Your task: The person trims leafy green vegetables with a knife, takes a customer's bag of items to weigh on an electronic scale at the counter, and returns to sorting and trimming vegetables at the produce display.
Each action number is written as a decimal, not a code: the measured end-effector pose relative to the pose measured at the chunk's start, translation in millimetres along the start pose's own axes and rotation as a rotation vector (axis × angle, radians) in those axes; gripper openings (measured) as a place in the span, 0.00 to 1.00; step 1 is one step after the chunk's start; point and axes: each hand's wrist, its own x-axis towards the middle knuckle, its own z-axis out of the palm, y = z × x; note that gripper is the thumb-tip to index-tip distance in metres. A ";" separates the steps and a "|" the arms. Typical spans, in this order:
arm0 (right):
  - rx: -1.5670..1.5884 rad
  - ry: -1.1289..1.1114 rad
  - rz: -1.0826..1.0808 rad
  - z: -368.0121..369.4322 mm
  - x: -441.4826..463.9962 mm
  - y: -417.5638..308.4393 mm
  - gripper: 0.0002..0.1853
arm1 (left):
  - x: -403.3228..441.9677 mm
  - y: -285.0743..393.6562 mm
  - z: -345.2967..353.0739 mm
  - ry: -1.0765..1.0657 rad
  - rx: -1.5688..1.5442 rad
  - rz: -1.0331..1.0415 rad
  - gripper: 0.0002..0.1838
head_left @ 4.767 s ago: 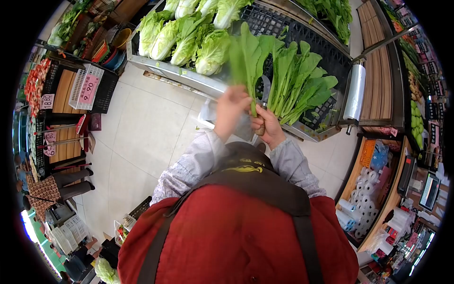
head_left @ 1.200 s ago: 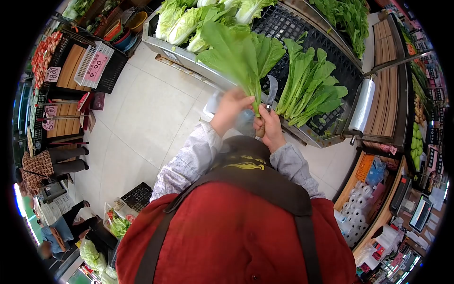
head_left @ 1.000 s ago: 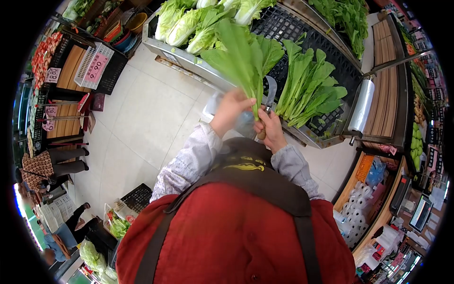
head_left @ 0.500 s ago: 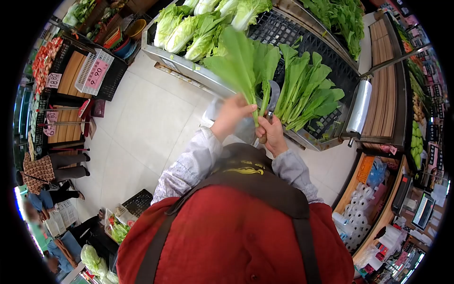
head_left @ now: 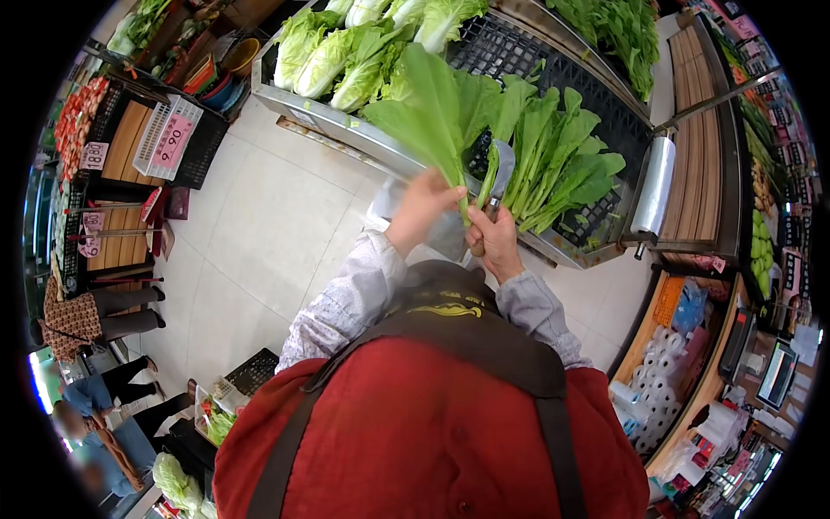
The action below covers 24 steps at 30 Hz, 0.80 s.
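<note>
My left hand (head_left: 424, 212) is closed round the stem end of a bunch of leafy greens (head_left: 432, 117), whose broad leaves fan up and away over the stand's edge. Close beside it, my right hand (head_left: 495, 240) grips a knife (head_left: 503, 166) with a curved, sickle-like blade pointing away from me and a wooden handle. The fingertips of both hands nearly meet at the cut ends of the stems. Just right of the blade, more leafy greens (head_left: 558, 156) lie in a pile, stems toward me. Below my hands is a whitish container (head_left: 445, 233), partly hidden.
Napa cabbages (head_left: 324, 65) fill the left of the metal-edged stand (head_left: 346, 134), with black crates (head_left: 501, 48) beside them. A roll of plastic bags (head_left: 654, 186) hangs at its right corner. Paper rolls (head_left: 657, 381) sit on a right-hand shelf. Several people (head_left: 99, 394) are at lower left.
The greens in my left hand have shifted slightly, and their leaves are less blurred. My hands stay close together. At lower left, the people have changed position, and the whole view has shifted a little.
</note>
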 end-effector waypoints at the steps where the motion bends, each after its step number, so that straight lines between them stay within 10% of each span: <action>1: 0.001 0.002 0.000 0.1 -0.1 -0.1 0.06 | -0.5 0.0 0.4 -0.001 0.001 -0.001 0.17; 24: -0.434 0.085 -0.182 19.2 -0.8 -8.7 0.09 | 15.8 -31.2 -7.2 0.141 0.373 0.232 0.15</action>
